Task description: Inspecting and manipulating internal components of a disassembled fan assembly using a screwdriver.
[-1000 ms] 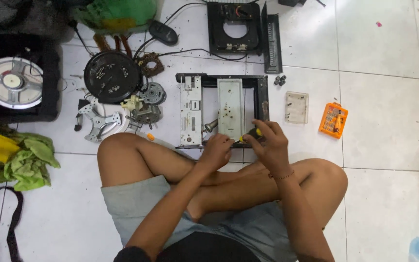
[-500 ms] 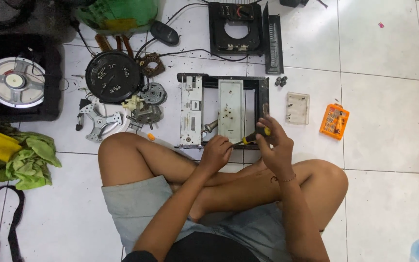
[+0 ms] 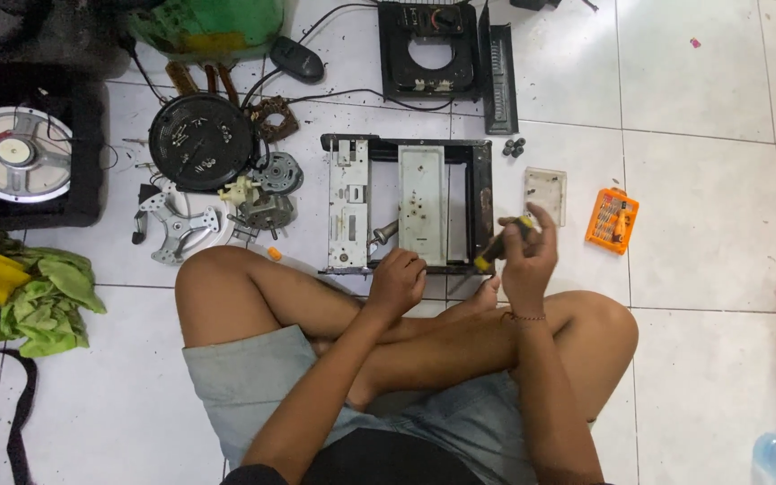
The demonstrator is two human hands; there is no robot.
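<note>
The right hand (image 3: 528, 260) is gripping a yellow-handled screwdriver (image 3: 501, 244), seemingly slanting down-left toward the metal chassis (image 3: 406, 205), whose near edge the left hand (image 3: 395, 283) is clasping

Around the open metal chassis (image 3: 406, 202) the floor is crowded on one side and free on the other. Left of it, a small motor (image 3: 267, 208), a round black housing (image 3: 201, 142) and a white bracket (image 3: 177, 224) sit packed close, leaving only narrow gaps. Beyond its far edge, cables and a black frame (image 3: 431, 49) block the way. Right of it lie a clear plastic cover (image 3: 545, 191) and an orange bit case (image 3: 612, 220); past those, bare tile (image 3: 711, 207) gives open passage. Crossed legs close off the near edge.
</note>
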